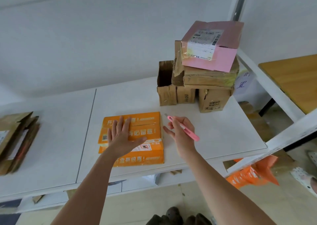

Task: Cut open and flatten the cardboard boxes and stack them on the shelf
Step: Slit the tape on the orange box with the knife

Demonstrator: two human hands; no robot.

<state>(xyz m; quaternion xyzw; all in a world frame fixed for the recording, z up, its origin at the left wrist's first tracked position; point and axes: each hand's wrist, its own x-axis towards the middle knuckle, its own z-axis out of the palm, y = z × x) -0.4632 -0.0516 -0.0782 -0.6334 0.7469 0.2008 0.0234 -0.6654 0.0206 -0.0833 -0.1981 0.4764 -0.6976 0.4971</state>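
Orange box (137, 139) lies flat on the white shelf (214, 130), left hand (122, 137) pressing it with fingers spread straight. Right hand (180, 130), just beside its right edge, pinches one pink cutter (183, 127). Behind, a pink box (214, 46) tops brown boxes (202, 87); flattened cardboard (15, 139) sits far left.

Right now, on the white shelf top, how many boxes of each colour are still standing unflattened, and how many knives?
Orange box: 1, under the left hand
Pink box: 1, on top of the pile
Brown boxes: about 5 in the pile; its middle is hard to separate
Pink knife: 1, in the right hand
Total: about 8
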